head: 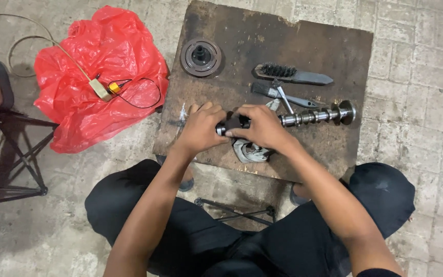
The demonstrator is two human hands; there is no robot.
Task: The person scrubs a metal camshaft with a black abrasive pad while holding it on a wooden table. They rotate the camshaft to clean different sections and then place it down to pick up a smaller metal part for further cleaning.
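A stool (pixel 6 154) with dark metal legs stands far left of the board (pixel 303 36), on the paved floor (pixel 421 102). Between the stool and the board lies a crumpled red bag (pixel 78 102), touching the board's left edge. On the bag rest a small beige box (pixel 100 88) with a pale cord and a yellow part (pixel 114 87) with thin black wires.

The board is a dark, worn wooden slab. Near its upper left corner sits a round pulley (pixel 200 56), well apart from the hands.

The left hand (pixel 201 127) is over the board's lower left part, fingers curled and pressed around the left end of the camshaft (pixel 314 116). The right hand (pixel 262 125) is just beside it, touching it, fingers closed over the same end with the fingertips pinching the dark shaft. Under the hands a grey rag (pixel 249 151) lies on the board.

The camshaft lies flat across the middle of the board, running right from the hands to a round flange near the board's right edge. Just above it lies a small paintbrush (pixel 278 92), with a thin metal tool crossing it. Above that, a wire brush (pixel 293 74) with a dark handle lies well apart from the hands.
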